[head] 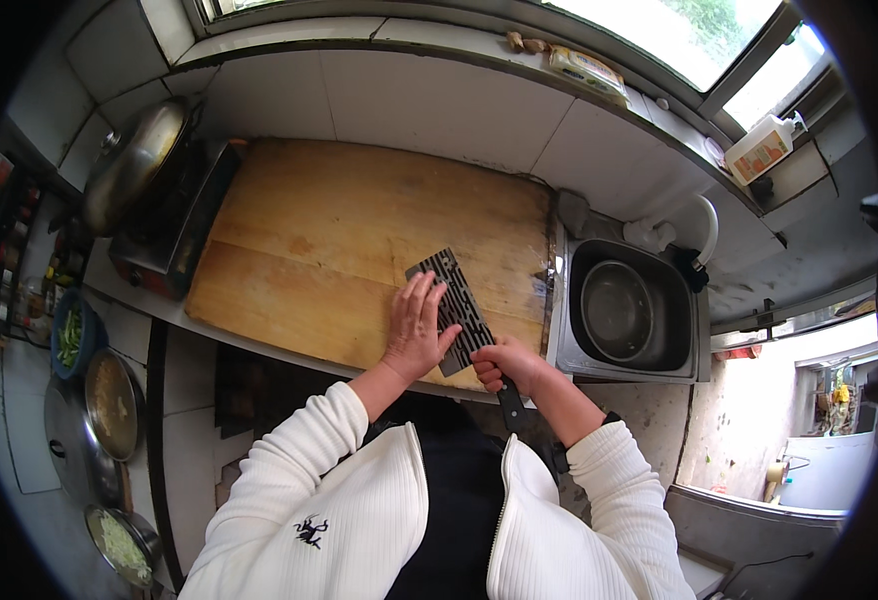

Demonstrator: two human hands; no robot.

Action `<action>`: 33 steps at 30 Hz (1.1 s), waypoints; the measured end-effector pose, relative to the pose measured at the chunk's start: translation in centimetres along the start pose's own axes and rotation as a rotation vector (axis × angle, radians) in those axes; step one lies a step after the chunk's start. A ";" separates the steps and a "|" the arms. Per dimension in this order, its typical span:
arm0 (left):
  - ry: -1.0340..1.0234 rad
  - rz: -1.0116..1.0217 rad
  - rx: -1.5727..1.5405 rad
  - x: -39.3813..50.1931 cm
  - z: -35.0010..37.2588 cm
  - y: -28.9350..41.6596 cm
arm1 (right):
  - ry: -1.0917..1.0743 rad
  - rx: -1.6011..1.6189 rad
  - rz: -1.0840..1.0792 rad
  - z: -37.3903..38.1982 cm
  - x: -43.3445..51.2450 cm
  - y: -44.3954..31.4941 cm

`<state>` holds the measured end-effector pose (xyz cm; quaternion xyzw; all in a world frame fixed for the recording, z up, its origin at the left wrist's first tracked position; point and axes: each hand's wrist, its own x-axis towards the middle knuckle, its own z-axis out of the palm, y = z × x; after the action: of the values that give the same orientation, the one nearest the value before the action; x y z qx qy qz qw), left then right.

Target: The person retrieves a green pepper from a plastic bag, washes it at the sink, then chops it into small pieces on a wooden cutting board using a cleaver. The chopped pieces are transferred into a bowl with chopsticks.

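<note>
A cleaver (463, 315) with a dark-patterned blade and a black riveted handle lies slanting over the near right part of a large wooden cutting board (334, 217). My right hand (512, 365) is closed around the cleaver where blade and handle meet, and the handle's end points towards my body. My left hand (418, 326) rests with its fingers on the left side of the blade, its thumb apart and across the metal. Whether the blade touches the board cannot be told.
Right of the board is a sink (628, 367) holding a metal basin (617, 310). At the left stand a stove (176, 232) and a lidded wok (138, 169). Lower left are a blue bowl of green vegetables (71, 337), a metal pan (114, 405) and a bowl of shredded vegetable (123, 544).
</note>
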<state>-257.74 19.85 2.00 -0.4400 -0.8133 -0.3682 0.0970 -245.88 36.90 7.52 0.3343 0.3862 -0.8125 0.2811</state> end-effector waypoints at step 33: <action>-0.234 -0.094 -0.457 2.2 -6.9 -9.1 | 0.953 -1.888 -1.224 3.1 0.3 3.3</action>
<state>-267.38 13.48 3.29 -0.4517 -0.7344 -0.4929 -0.1171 -244.71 32.53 7.38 0.0263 0.9823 -0.0074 -0.1851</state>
